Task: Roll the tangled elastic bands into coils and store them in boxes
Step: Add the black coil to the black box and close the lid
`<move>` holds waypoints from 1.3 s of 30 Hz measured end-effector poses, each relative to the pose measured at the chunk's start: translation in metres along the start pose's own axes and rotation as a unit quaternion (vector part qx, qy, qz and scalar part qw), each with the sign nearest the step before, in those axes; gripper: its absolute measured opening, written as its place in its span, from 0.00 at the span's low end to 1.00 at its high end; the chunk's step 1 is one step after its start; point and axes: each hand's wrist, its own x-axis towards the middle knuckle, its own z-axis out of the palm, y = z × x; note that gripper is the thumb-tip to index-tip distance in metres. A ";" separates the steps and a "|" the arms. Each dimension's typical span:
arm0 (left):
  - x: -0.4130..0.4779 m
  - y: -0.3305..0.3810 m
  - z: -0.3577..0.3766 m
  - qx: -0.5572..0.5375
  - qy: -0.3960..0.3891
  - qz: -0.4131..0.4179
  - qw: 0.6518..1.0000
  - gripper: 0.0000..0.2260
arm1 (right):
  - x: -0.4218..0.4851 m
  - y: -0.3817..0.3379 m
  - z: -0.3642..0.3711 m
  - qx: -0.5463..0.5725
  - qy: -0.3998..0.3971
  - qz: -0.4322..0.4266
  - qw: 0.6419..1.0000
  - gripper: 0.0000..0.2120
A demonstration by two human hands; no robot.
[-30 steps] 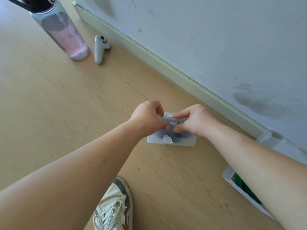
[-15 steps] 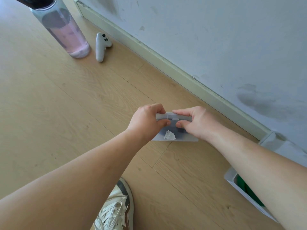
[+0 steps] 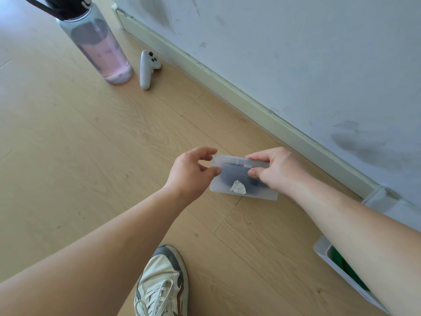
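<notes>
Two hands at one frosted box (image 3: 234,173)! The right hand (image 3: 278,172) pinches its top edge, thumb in front, index finger along the rim, the other fingers curled behind. The left hand (image 3: 191,169) is half open with its fingers loosely curved and the thumb tip at the box's left edge; touching or just clear, can't tell. The box sits low over the wooden floor (image 3: 91,156), near the skirting board (image 3: 250,96). Through the plastic there's a dark blur, hard to make out, and a white crumpled scrap (image 3: 238,187). Both forearms reach in from below, the right one covering part of a white bin (image 3: 323,254).
</notes>
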 end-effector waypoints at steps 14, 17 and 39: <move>0.005 0.007 -0.015 -0.012 -0.065 -0.042 0.997 0.13 | -0.010 0.005 0.001 -0.028 -0.004 -0.017 0.999 0.18; 0.004 0.003 -0.015 -0.026 -0.060 -0.046 0.997 0.14 | -0.008 0.004 0.002 -0.042 -0.012 -0.018 0.999 0.18; 0.003 0.003 -0.018 -0.002 -0.071 -0.045 0.996 0.08 | -0.001 0.008 0.009 -0.043 0.001 -0.033 0.999 0.16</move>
